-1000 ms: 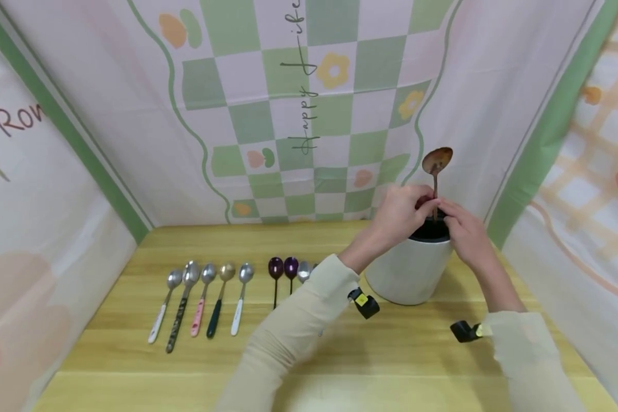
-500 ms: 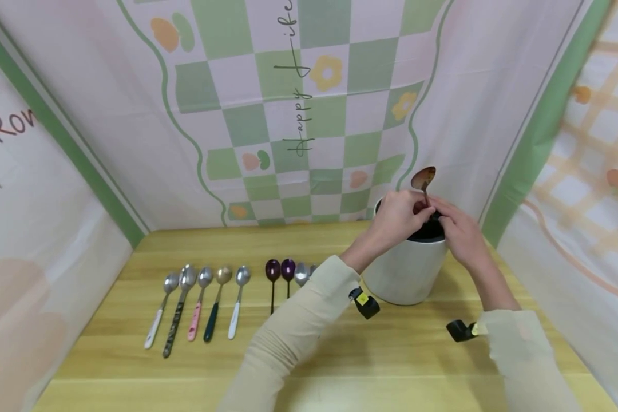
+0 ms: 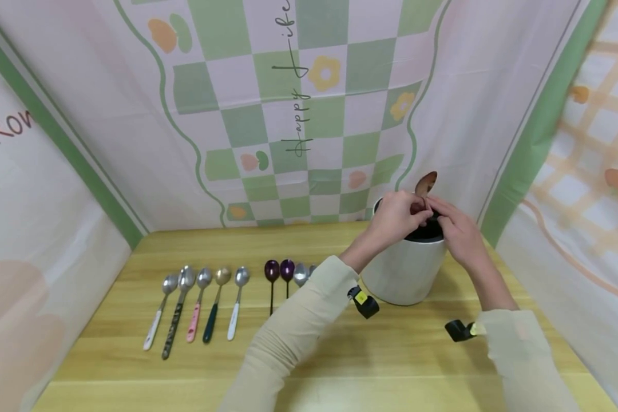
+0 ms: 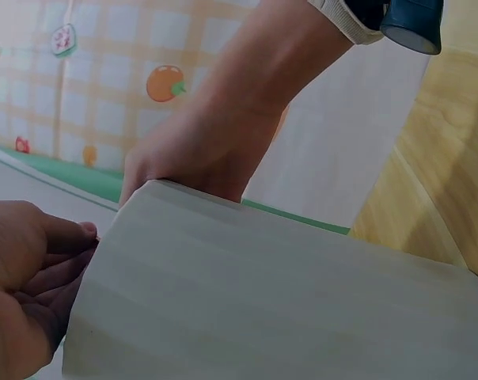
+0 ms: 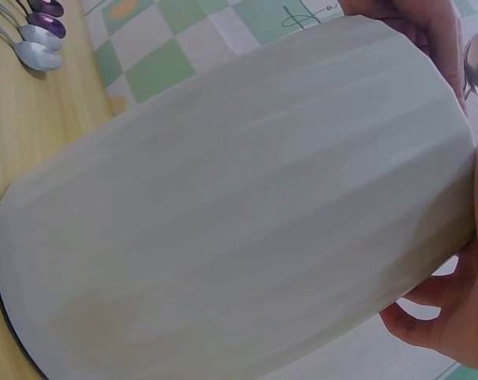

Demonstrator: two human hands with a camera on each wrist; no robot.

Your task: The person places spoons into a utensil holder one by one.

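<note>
- My left hand (image 3: 399, 214) and right hand (image 3: 455, 229) meet over the mouth of the white holder (image 3: 407, 272), which stands on the wooden table (image 3: 340, 355) at the far right, near the back cloth
- Both sets of fingertips are pinched on the thin stem of the copper spoon (image 3: 425, 184); its bowl stands just above my knuckles, tilted a little, and the handle end goes down into the dark inside of the holder
- From the head view I cannot tell exactly how far down the handle reaches, or which fingers carry the weight
- To do this well I judge the stem should stay close to upright, so the handle slides along the inner wall rather than catching on the rim
- A light pinch is enough; the spoon is slim and could twist between my fingertips if I squeeze unevenly
- I would keep one hand near the rim, since a tall holder can tip if the spoon levers against its edge
- The row of other spoons (image 3: 201, 300) lies well apart to the left, flat on the table, bowls pointing away from me
</note>
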